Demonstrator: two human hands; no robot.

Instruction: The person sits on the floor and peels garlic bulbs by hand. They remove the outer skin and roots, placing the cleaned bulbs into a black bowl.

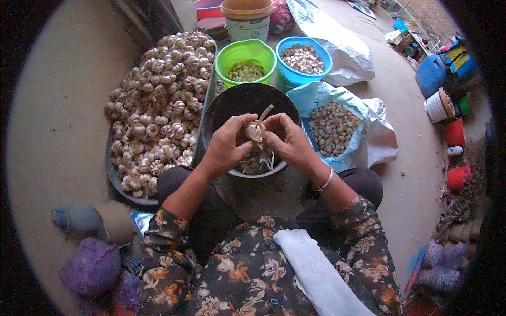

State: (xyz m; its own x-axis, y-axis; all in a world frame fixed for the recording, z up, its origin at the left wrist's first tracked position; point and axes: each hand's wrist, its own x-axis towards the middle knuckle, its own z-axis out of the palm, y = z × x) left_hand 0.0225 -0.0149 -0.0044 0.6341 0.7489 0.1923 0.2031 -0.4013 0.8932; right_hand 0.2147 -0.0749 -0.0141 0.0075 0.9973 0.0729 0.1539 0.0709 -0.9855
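Both of my hands meet over a dark round basin that stands between my knees. A garlic bulb with a short dry stalk pointing up is gripped between my left hand and my right hand. Thumbs and fingertips of both hands press on it from either side. Papery garlic skins and bits of stalk lie in the basin below. Part of the basin's inside is hidden by my hands.
A long tray heaped with garlic bulbs is on the left. Beyond the basin stand a green bowl and a blue bowl, both holding cloves. An open sack of cloves sits at right. A bucket stands behind.
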